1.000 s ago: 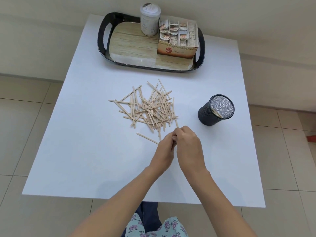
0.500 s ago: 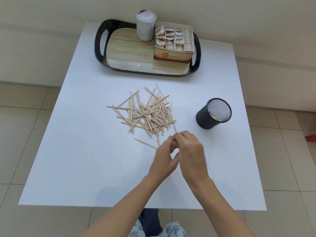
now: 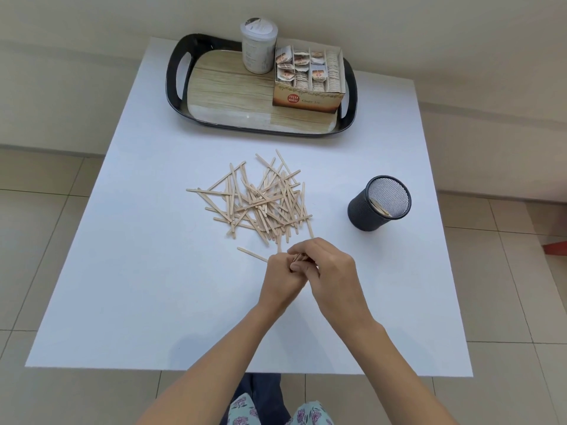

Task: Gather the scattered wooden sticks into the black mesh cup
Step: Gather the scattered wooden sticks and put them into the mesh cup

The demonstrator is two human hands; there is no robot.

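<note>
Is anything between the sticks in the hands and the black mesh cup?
Nothing visible: only bare table lies between the held sticks and the black mesh cup. The loose pile sits further left.

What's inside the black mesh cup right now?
A few wooden sticks lean against the near inner wall of the cup. Otherwise only pale mesh shows inside. The cup's near wall hides their lower ends, so the exact count is unclear.
</note>
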